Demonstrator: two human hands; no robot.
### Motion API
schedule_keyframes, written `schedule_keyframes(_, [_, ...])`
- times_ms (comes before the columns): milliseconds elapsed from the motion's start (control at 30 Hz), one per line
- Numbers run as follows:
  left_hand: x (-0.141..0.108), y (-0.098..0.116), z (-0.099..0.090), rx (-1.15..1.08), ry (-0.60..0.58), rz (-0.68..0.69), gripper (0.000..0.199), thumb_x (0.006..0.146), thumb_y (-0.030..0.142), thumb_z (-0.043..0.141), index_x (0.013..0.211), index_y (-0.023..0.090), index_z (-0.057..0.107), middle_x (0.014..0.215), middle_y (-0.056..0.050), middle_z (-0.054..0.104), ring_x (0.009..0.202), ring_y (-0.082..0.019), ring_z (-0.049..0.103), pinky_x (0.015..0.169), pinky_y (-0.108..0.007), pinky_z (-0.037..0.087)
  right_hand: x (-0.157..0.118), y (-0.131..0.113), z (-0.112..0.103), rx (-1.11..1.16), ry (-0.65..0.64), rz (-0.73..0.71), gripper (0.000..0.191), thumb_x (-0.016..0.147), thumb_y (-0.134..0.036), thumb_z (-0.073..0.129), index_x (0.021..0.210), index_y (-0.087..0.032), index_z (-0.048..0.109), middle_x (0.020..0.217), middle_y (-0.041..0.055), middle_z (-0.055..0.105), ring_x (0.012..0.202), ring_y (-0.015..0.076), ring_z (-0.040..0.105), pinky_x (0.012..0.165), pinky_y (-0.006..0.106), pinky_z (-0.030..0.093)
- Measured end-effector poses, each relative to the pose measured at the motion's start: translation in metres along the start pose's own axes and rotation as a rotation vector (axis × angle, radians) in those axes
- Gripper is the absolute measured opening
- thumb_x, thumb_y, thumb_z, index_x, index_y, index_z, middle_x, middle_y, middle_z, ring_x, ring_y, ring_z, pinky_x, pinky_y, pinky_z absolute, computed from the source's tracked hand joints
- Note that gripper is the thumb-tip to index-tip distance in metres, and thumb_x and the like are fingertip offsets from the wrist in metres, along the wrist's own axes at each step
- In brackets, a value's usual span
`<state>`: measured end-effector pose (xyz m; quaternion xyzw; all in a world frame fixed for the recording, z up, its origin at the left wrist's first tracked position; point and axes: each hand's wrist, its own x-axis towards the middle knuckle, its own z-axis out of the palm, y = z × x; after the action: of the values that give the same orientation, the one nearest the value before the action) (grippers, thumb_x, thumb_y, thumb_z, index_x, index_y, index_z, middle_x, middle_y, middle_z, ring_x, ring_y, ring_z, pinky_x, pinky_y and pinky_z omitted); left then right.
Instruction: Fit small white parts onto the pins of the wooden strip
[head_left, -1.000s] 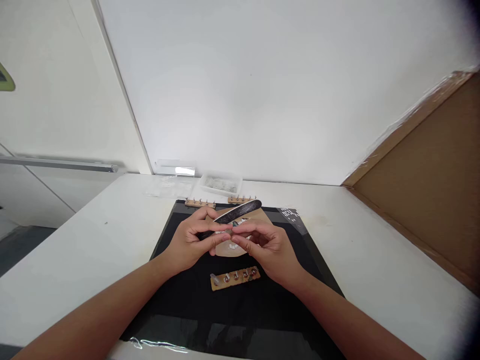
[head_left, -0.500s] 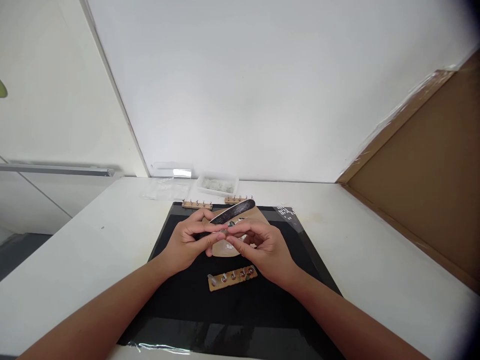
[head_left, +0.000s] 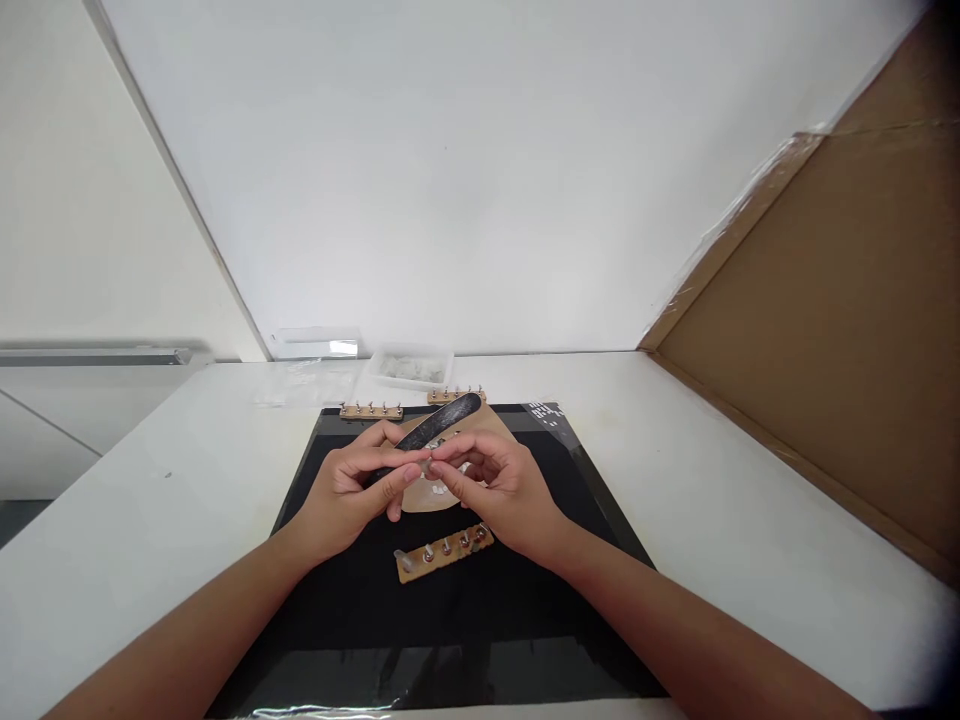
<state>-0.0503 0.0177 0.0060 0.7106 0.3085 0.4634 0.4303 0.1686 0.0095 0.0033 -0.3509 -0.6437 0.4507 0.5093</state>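
Note:
My left hand point(head_left: 352, 490) is closed, with a dark nail file point(head_left: 442, 420) tucked between its fingers and slanting up to the right. Its thumb and forefinger also pinch a small pale piece point(head_left: 427, 464), mostly covered by the fingertips. From the other side, the thumb and forefinger of my right hand point(head_left: 499, 485) meet at that same piece, the other fingers curled. Beneath both hands lies a tan palette point(head_left: 420, 500) with small white bits on it. Nearer to me, a wooden strip point(head_left: 442, 565) carries several short pegs, a translucent nail tip on its left end.
Two more peg strips, one left point(head_left: 371, 411) and one right point(head_left: 456, 396), stand at the back of the black mat point(head_left: 360, 620). Behind them are a clear plastic box point(head_left: 411, 368) and plastic bags point(head_left: 307, 382). White flecks point(head_left: 545, 412) lie at the mat's far right corner. A cardboard panel point(head_left: 817, 330) rises at right.
The whole view has shifted, so everything appears slightly further left. Both hands keep their pinch at the small piece, and the nail file stays in my left hand.

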Motion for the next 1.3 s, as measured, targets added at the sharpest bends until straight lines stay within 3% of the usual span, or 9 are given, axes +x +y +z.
schedule_keyframes(133, [-0.0007,-0.0012,0.0001,-0.004,0.006,-0.029,0.023,0.098,0.031,0.072,0.118,0.028,0.083,0.074,-0.003,0.061,0.063,-0.011,0.058,0.051,-0.021,0.052,0.001,0.0027,-0.001,0.014,0.02,0.019,0.027,0.09,-0.038,0.08,0.11,-0.023,0.069,0.094,0.0042,0.075,0.086,0.0185,0.074,0.061,0.026,0.057])
schedule_keyframes(367, [0.0,-0.0048,0.0005,0.009,0.06,-0.101,0.02,0.094,0.035,0.077,0.112,0.03,0.084,0.112,-0.004,0.056,0.051,-0.001,0.059,0.048,-0.02,0.058,0.0014,0.0022,-0.0007,-0.007,0.058,0.026,0.029,0.089,-0.041,0.081,0.106,-0.023,0.066,0.093,0.0045,0.075,0.084,0.0186,0.073,0.06,0.027,0.054])
schedule_keyframes(633, [0.0031,-0.0014,0.0043,0.029,0.089,-0.121,0.02,0.088,0.038,0.082,0.103,0.026,0.086,0.106,-0.003,0.056,0.053,-0.003,0.058,0.045,-0.019,0.057,0.0006,0.0,-0.0024,-0.075,0.098,-0.063,0.029,0.091,-0.041,0.079,0.106,-0.025,0.061,0.096,0.0049,0.076,0.084,0.0194,0.073,0.06,0.028,0.053])
schedule_keyframes(833, [0.0034,0.0006,0.005,0.011,0.13,-0.139,0.018,0.086,0.039,0.084,0.098,0.026,0.087,0.103,-0.002,0.054,0.054,-0.003,0.057,0.045,-0.018,0.056,0.0013,0.0016,-0.0029,-0.144,0.061,-0.05,0.026,0.092,-0.044,0.077,0.101,-0.025,0.063,0.096,0.0054,0.076,0.083,0.0194,0.073,0.059,0.028,0.055])
schedule_keyframes(1167, [0.0005,-0.002,0.0038,-0.052,0.124,-0.272,0.026,0.085,0.044,0.085,0.102,0.024,0.086,0.103,-0.003,0.058,0.047,-0.001,0.054,0.036,-0.014,0.042,0.001,0.0011,-0.0014,-0.202,0.153,-0.07,0.021,0.088,-0.042,0.081,0.091,-0.023,0.074,0.087,0.0043,0.078,0.075,0.0184,0.074,0.057,0.027,0.056])
schedule_keyframes(1300, [0.0002,-0.001,0.0048,-0.088,0.104,-0.262,0.026,0.084,0.043,0.086,0.102,0.024,0.086,0.105,-0.003,0.057,0.045,0.0,0.054,0.036,-0.015,0.045,0.0008,-0.0007,-0.0017,-0.23,0.178,-0.089,0.017,0.088,-0.04,0.081,0.093,-0.024,0.077,0.089,0.0047,0.079,0.075,0.0192,0.074,0.058,0.028,0.058])
